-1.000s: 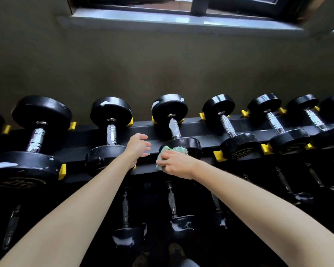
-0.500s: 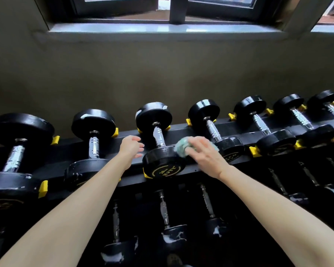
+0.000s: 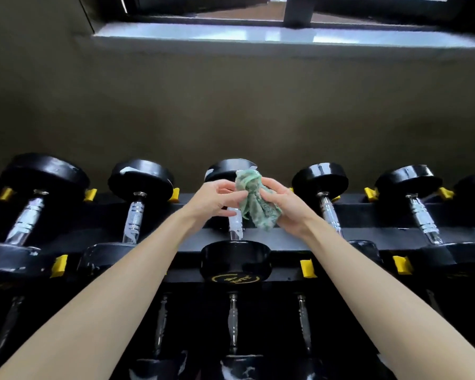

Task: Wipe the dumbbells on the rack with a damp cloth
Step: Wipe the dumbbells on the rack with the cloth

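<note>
Black dumbbells with chrome handles lie in a row on the black rack [image 3: 285, 238]. The middle dumbbell [image 3: 235, 260] is straight ahead, its near head facing me. Above its handle I hold a crumpled green cloth [image 3: 254, 205] between both hands. My right hand [image 3: 283, 205] grips the cloth from the right. My left hand [image 3: 213, 200] pinches its left edge with curled fingers. The cloth and hands hide part of the handle and the far head.
Neighbouring dumbbells lie to the left [image 3: 133, 215] and right [image 3: 329, 209], parted by yellow stops [image 3: 307, 267]. A lower tier of dumbbells [image 3: 233, 325] sits in shadow below. A dark wall and a window sill [image 3: 258, 37] rise behind the rack.
My right hand lifted the cloth off the near dumbbell head and brought it up over the handle. My left hand left the rack and joined it on the cloth. The view shifted to centre this dumbbell.
</note>
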Demonstrator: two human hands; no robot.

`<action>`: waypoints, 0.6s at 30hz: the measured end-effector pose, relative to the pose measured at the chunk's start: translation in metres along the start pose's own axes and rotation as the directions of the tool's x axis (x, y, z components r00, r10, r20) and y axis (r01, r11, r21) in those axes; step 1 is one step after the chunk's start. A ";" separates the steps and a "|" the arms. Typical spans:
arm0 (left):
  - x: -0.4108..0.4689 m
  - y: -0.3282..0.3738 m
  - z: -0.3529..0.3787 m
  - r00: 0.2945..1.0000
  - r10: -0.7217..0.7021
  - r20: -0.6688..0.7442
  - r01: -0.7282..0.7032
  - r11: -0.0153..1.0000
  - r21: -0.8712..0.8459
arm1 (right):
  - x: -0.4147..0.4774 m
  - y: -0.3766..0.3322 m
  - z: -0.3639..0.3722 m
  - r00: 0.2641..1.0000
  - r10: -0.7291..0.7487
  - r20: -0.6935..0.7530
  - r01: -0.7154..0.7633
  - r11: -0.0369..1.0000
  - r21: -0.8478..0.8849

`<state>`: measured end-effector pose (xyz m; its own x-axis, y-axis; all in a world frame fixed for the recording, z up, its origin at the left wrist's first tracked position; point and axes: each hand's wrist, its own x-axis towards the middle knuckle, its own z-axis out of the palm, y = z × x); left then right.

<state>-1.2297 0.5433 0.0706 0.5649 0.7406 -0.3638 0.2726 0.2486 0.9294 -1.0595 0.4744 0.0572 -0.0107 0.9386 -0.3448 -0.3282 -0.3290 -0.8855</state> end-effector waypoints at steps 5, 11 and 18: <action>0.016 0.001 -0.001 0.993 0.064 -0.098 -0.058 0.996 0.067 | 0.020 0.001 -0.002 0.998 0.055 0.013 -0.056 0.998 0.020; 0.036 0.004 -0.028 0.960 0.259 -0.110 -0.226 0.942 0.247 | 0.028 -0.006 -0.008 0.985 -0.026 -0.170 -0.032 0.945 -0.326; 0.058 -0.023 -0.064 0.817 0.576 -0.004 -0.411 0.587 0.697 | 0.050 0.010 -0.013 0.857 -0.455 -0.244 0.053 0.547 -0.836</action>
<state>-1.2523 0.6207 0.0321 0.6153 0.7512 0.2388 0.4712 -0.5934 0.6526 -1.0509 0.5170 0.0268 0.3702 0.9284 0.0318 0.6093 -0.2169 -0.7627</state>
